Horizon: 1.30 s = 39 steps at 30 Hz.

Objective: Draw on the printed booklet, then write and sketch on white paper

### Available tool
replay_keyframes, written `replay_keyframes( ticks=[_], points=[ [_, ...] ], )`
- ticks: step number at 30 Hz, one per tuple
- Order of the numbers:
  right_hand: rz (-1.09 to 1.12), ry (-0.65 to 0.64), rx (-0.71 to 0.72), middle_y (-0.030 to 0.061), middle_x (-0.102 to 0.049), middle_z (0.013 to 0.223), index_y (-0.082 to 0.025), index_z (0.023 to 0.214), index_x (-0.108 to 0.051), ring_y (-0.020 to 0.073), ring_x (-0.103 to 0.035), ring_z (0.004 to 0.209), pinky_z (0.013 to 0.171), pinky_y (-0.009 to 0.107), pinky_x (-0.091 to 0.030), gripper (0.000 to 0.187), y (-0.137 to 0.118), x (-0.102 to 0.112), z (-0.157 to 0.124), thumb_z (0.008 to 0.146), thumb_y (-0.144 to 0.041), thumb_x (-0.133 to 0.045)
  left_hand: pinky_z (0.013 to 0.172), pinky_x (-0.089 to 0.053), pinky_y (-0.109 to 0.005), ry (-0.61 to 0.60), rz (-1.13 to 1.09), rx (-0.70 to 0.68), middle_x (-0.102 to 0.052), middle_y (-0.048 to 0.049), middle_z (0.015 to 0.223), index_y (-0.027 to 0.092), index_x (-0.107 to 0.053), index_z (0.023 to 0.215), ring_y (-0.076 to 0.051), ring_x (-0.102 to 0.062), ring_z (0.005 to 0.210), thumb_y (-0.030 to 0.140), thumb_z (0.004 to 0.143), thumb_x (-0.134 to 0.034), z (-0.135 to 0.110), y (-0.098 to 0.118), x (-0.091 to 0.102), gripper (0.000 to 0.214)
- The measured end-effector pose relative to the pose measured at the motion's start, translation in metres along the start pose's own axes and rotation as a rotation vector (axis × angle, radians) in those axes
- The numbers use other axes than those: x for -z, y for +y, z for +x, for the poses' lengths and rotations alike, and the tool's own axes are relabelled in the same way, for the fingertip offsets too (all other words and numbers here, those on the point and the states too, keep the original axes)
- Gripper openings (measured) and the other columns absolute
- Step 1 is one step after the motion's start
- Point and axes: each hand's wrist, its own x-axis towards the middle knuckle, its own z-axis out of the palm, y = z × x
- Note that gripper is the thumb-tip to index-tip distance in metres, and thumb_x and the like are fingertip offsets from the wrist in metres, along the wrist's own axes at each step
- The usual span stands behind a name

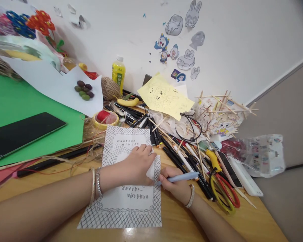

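A sheet of white paper [123,215] with a hand-drawn crosshatched border and handwritten characters lies on the wooden table in front of me. My left hand [137,164] rests palm down on the middle of it, fingers a little bent and holding nothing, covering part of the writing. At the sheet's right edge, my right hand [175,185] grips a light blue pen [185,176]. The pen's writing end points left toward the crosshatched border, close to my left thumb; whether its tip touches the paper is hard to see.
Markers [176,158], sticks and scissors [224,195] crowd the right side. A yellow paper drawing [164,95] tops the pile behind. Tape roll [105,118], bottle [118,74] and twine [111,89] stand further back. At left, a black tablet [27,132] lies on green board [15,97].
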Motion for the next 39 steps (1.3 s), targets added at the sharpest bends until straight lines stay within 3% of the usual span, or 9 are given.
replay_keyframes(
  ticks=[6, 11, 35, 39],
  points=[
    [-0.026, 0.007, 0.004, -0.0037, -0.043, 0.052, -0.02, 0.055, -0.042, 0.0121, -0.04, 0.051, 0.048, 0.025, -0.031, 0.039, -0.0004, 0.0004, -0.0006, 0.089, -0.039, -0.048, 0.091, -0.04, -0.046, 0.009, 0.004, -0.007, -0.052, -0.0174, 0.117, 0.013, -0.057, 0.113, -0.035, -0.047, 0.106, 0.051, 0.064, -0.072, -0.0002, -0.0006, 0.0002, 0.064],
    [0.042, 0.027, -0.017, -0.005, -0.038, 0.05, -0.022, 0.052, -0.033, 0.011, -0.036, 0.047, 0.046, 0.024, -0.028, 0.04, -0.001, -0.0004, -0.0011, 0.086, -0.036, -0.05, 0.09, -0.04, -0.046, 0.004, 0.003, 0.004, -0.052, -0.0163, 0.118, 0.015, -0.056, 0.114, -0.035, -0.046, 0.108, 0.051, 0.063, -0.073, -0.0004, -0.0006, 0.0008, 0.065],
    [0.088, -0.011, -0.06, -0.003, -0.041, 0.05, -0.023, 0.052, -0.029, 0.0127, -0.04, 0.049, 0.047, 0.025, -0.035, 0.036, -0.0037, 0.0011, -0.0011, 0.081, -0.031, -0.049, 0.092, -0.039, -0.045, -0.012, 0.003, 0.016, -0.051, -0.0176, 0.122, 0.014, -0.055, 0.116, -0.036, -0.045, 0.111, 0.05, 0.062, -0.075, -0.0001, 0.0, 0.0013, 0.068],
    [0.111, -0.014, -0.068, -0.0045, -0.036, 0.048, -0.023, 0.051, -0.027, 0.0121, -0.039, 0.047, 0.046, 0.024, -0.033, 0.039, -0.0041, 0.0015, -0.0006, 0.08, -0.033, -0.052, 0.092, -0.038, -0.046, -0.006, 0.001, 0.017, -0.05, -0.0158, 0.124, 0.017, -0.054, 0.116, -0.036, -0.045, 0.113, 0.05, 0.062, -0.075, -0.0002, -0.0007, -0.0004, 0.066]
  ],
)
